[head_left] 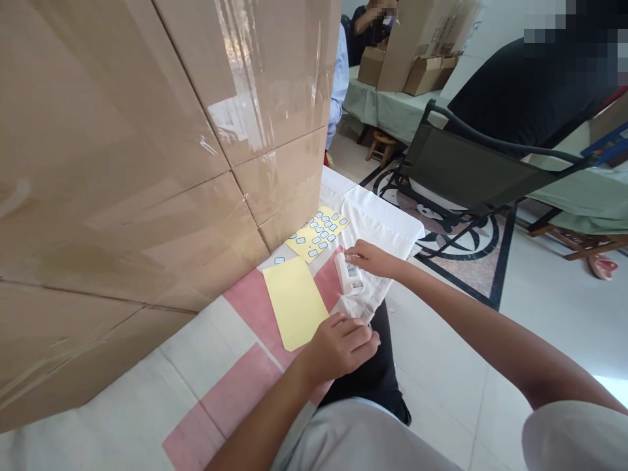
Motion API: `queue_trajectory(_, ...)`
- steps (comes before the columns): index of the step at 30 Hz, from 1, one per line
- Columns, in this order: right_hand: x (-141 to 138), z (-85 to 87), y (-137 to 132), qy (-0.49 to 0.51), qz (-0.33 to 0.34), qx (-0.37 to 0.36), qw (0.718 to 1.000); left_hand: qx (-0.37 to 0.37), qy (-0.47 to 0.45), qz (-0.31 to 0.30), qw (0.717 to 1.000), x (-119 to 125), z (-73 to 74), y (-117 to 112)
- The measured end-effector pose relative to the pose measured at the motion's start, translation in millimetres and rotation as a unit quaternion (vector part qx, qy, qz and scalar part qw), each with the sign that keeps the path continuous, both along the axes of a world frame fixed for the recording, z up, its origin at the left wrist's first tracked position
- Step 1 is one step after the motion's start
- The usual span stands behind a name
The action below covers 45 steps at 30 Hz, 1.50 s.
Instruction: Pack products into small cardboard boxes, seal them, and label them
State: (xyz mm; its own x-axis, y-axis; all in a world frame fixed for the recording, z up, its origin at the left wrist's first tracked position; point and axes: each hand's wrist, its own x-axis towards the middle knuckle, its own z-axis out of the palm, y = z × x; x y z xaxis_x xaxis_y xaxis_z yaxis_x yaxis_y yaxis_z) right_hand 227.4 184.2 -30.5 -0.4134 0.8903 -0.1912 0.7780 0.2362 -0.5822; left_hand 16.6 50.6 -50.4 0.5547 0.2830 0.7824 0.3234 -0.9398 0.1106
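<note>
My right hand (371,259) reaches over a small white open box (349,278), fingertips bent down into its top end. Its fingers look pinched together, but what they hold is hidden. My left hand (341,345) hovers at the table's front edge with fingers curled and thumb pressed in; I cannot make out anything between them. Beside it lies a plain yellow sheet (297,304). Behind that sheet, a second yellow sheet (314,245) carries many small pale pieces with dark blue outlines. One similar small piece (279,261) lies apart on the cloth.
Tall taped cardboard boxes (161,144) stand on the left of the cloth-covered table (210,353). A folding chair (471,170) with a person in black is at the right. Further back, another table (377,101) bears cartons, with people nearby.
</note>
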Motion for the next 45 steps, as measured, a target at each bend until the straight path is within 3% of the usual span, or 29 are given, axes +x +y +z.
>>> queue_trajectory(6, 8.3, -17.9, -8.9, 0.048, -0.029, 0.009, 0.998, -0.002, -0.002, -0.003, 1.000, 5.1, -5.5, -3.9)
queue_trajectory(17, -1.8, 3.8, -0.3, -0.035, -0.003, -0.029, 0.999, -0.031, -0.012, -0.011, 0.999, 3.4, -2.7, -4.9)
queue_trajectory(31, 2.8, 18.9, -2.6, -0.018, 0.035, -0.033, 0.999, -0.059, -0.018, -0.020, 0.998, -0.1, -1.3, -4.3)
queue_trajectory(39, -5.2, 21.1, -5.6, -0.100, 0.062, 0.009, 0.993, -0.060, -0.020, -0.013, 0.998, -0.7, -1.5, -3.6)
queue_trajectory(45, -5.5, 24.0, -9.5, -0.098, 0.041, 0.056, 0.993, -0.062, -0.028, -0.013, 0.998, -1.3, -3.8, -0.5)
